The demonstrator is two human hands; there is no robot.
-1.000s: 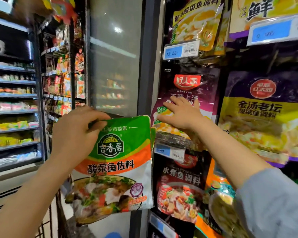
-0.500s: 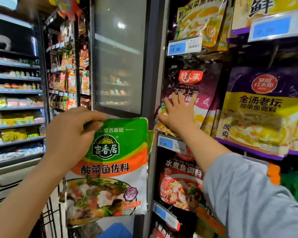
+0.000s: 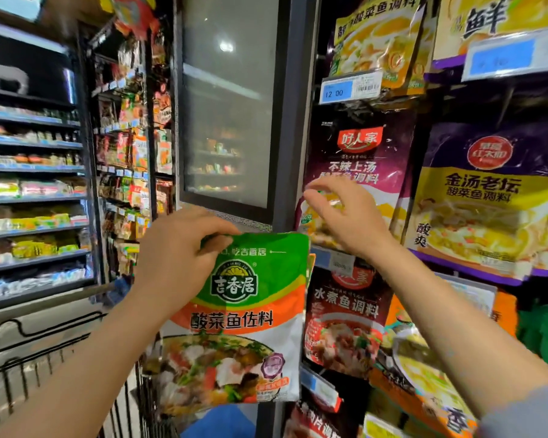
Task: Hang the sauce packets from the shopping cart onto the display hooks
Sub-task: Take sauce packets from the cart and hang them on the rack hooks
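— Fingers of my left hand (image 3: 174, 257) pinch the top edge of the green sauce packet (image 3: 241, 317); it hangs upright beside the display.
— And your other hand?
— My right hand (image 3: 345, 213) is loose, fingers spread, holding nothing, in front of the purple packet (image 3: 358, 159) hanging below the price tag (image 3: 350, 88).
— The cart?
— Its wire basket (image 3: 29, 368) shows at lower left.

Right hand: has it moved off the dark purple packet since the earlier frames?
Yes. The right hand has lifted off the dark purple packet, fingers now curled loosely in front of it.
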